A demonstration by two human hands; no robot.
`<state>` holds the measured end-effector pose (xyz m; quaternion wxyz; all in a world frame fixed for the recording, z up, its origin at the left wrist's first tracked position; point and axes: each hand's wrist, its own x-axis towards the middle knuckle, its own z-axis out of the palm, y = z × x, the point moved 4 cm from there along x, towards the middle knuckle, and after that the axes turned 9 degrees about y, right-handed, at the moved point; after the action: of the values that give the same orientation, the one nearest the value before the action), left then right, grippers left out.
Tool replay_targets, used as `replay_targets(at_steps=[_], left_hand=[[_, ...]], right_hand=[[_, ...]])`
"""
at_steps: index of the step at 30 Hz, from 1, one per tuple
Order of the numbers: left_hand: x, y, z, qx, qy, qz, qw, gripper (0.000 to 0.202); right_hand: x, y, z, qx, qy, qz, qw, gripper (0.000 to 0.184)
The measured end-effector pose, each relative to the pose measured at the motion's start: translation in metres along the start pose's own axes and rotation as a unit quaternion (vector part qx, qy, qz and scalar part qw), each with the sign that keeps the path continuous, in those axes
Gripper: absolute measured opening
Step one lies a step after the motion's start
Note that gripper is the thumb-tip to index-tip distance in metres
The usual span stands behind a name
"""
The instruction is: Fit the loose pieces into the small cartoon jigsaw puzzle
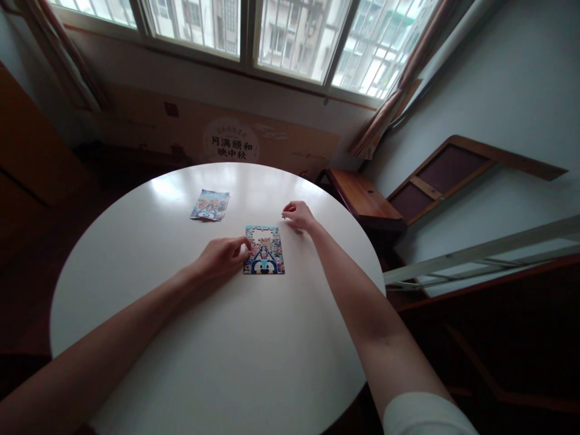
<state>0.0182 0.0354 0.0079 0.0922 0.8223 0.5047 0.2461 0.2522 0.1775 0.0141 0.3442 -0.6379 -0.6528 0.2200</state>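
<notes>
A small jigsaw puzzle (267,266) lies flat on the white round table (235,350). Colourful figures and a large blue dog face cover most of it, while a pale gap shows near its top. At its left edge, my left hand (222,254) is closed, with curled fingers and thumb on the border. My right hand (299,214) hovers just beyond the puzzle's upper right corner. Its fingertips are pinched together; whatever may be between them is too small to make out.
A printed packet (210,205) with similar artwork lies farther back on the left. Beyond the table's right edge stands a wooden bench (362,193). Behind the table are a wall with a printed cardboard panel (294,136) and barred windows (294,42).
</notes>
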Motion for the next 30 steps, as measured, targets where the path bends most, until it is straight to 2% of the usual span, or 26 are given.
replay_targets(at_steps=[5, 10, 22, 30], left_hand=[[0.0, 0.0, 0.001, 0.004, 0.001, -0.002, 1.0, 0.029], [0.0, 0.0, 0.0, 0.009, -0.003, -0.007, 1.0, 0.028], [0.0, -0.003, 0.003, 0.015, 0.007, -0.004, 1.0, 0.03], [0.0, -0.001, 0.001, 0.018, 0.002, -0.007, 1.0, 0.031]], right_hand=[[-0.025, -0.031, 0.018, 0.171, -0.093, -0.074, 0.978, 0.009], [-0.054, -0.049, 0.035, 0.222, -0.143, -0.081, 0.961, 0.012], [-0.078, -0.055, 0.042, 0.115, -0.113, -0.117, 0.98, 0.007], [-0.083, -0.056, 0.042, 0.036, -0.066, -0.149, 0.986, 0.005]])
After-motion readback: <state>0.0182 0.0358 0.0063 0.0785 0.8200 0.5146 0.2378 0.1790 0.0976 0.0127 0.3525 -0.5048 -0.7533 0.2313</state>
